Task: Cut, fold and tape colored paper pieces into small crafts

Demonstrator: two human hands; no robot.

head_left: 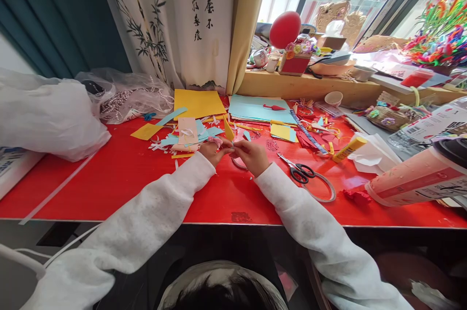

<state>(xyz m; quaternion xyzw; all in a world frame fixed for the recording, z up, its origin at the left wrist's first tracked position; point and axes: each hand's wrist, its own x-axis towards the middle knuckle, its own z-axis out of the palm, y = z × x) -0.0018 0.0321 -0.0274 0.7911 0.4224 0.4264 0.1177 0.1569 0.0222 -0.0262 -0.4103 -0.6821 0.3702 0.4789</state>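
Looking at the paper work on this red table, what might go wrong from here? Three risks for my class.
The black-handled scissors lie close to the right sleeve; a sideways sweep might catch them.
Paper scraps lie just beyond the left grip, so the small piece pinched there, if dropped, might get lost among them.
The pink cup stands at the right of the table; a bump could tip it and, if it holds liquid, wet the white sheet beside it.

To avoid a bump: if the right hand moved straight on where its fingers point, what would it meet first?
Probably the left hand, just ahead of the right hand; any gap is hard to judge.
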